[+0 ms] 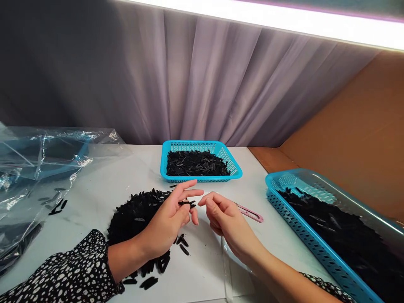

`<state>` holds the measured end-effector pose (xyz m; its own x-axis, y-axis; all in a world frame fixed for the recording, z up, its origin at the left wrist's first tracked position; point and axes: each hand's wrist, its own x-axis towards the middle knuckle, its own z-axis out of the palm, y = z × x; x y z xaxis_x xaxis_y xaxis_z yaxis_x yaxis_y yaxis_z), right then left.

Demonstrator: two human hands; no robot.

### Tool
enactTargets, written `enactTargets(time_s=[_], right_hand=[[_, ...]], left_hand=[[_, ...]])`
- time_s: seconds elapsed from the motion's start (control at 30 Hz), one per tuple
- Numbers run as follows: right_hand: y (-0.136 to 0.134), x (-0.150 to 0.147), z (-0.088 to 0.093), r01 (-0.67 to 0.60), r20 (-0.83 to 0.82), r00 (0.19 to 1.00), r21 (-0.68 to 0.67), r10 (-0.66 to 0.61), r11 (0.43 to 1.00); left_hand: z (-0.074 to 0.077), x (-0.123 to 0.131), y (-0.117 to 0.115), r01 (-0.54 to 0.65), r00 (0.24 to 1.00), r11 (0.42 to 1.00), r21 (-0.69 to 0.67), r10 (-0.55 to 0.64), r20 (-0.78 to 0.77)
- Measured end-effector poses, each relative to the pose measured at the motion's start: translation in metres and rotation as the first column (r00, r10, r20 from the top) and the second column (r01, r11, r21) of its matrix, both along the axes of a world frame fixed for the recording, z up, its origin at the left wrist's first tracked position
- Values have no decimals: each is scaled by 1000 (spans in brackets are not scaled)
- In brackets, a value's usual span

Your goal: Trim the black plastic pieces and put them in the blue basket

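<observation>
My left hand (172,219) hovers over a pile of small black plastic pieces (139,216) on the white table and pinches one black piece (187,203) between thumb and fingers. My right hand (225,221) is just to its right, fingertips close to that piece, and holds pink thread snips (251,213) whose tip sticks out to the right. A few loose black pieces (183,244) lie under the hands.
A small blue basket (202,145) of black pieces stands at the back centre. A larger blue basket (303,235) full of them is at the right. Clear plastic bags (38,168) lie at the left. A grey curtain and a brown cardboard wall stand behind.
</observation>
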<state>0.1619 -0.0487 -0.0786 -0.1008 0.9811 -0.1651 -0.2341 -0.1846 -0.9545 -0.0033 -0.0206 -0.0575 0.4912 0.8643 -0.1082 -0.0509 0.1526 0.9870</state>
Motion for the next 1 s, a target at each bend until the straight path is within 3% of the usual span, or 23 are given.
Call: enactTargets(time_s=[0.13, 0.23, 0.4, 0.57, 0.77, 1.0], right_hand=[[-3, -1, -1, -9, 197, 980, 102, -11, 995], [-3, 0, -1, 31, 231, 971, 128, -60, 991], [-1, 3, -3, 93, 112, 989, 61, -100, 994], [0, 2, 2, 118, -43, 992, -11, -118, 993], [-1, 0, 7, 134, -116, 983, -57, -140, 989], [-1, 0, 5, 139, -124, 982, -10, -139, 990]], left_hand=[[-1, -4, -4, 52, 997, 994, 98, -46, -64], [-1, -2, -4, 74, 996, 993, 88, -68, -63], [3, 3, 1, -32, 999, 999, -22, 32, 4], [7, 6, 4, -157, 987, 983, -93, 155, -29], [7, 5, 2, -183, 982, 980, -73, 179, -56], [10, 3, 2, -183, 983, 983, -9, 183, -15]])
